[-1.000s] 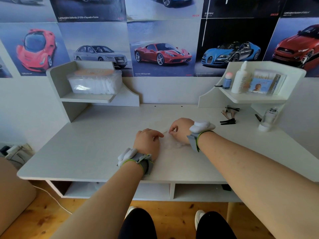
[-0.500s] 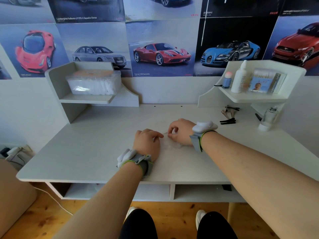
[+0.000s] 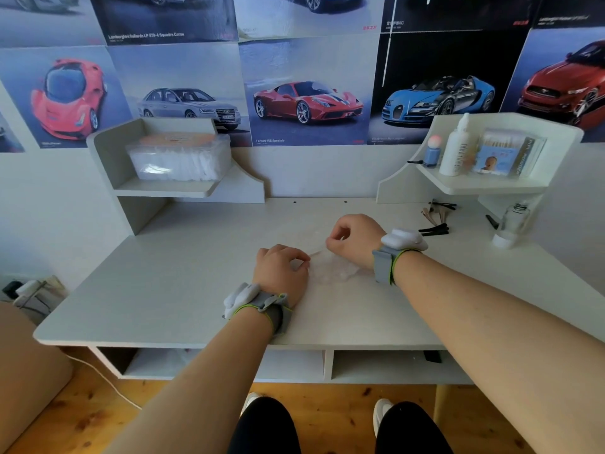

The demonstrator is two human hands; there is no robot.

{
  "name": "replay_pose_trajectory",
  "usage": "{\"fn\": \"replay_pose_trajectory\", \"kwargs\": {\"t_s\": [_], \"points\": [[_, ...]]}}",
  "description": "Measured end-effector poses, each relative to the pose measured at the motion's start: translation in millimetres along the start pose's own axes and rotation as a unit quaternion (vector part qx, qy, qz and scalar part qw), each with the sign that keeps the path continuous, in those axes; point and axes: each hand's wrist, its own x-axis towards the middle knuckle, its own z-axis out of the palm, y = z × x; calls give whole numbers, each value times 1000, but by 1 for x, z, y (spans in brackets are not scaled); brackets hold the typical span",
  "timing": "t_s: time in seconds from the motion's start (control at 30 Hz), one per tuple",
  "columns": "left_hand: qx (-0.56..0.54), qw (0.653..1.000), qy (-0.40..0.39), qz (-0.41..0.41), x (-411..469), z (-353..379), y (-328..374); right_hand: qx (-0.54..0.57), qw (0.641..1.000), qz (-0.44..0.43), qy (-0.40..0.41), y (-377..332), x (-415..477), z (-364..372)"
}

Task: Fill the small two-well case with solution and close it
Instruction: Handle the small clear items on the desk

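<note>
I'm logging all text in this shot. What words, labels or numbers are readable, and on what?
"Lamborghini Gallardo LP 570-4 Squadra Corse": caption on the dark poster, top left.
"Ferrari 458 Speciale": caption on the red car poster.
Too blurred or small: captions on the other posters, the label on the white bottle, the print on the cotton swab box.
None visible on the clear plastic.

white desk [image 3: 183,273], blue bottle [image 3: 431,154], grey wristbands [image 3: 383,265]

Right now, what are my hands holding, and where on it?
A clear plastic pouch on the desk: left hand pinches its left edge, right hand its top edge. Its contents cannot be told.
</note>
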Motion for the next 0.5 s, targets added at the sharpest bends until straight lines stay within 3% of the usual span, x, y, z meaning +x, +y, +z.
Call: {"fn": "replay_pose_trajectory", "kwargs": {"t_s": [0.23, 0.5], "points": [[-5, 1000, 1, -7, 0, -2, 1, 122, 985, 69, 100, 13, -7, -15], [1, 1000, 9, -18, 0, -1, 1, 184, 969, 126, 107, 49, -27, -12]]}}
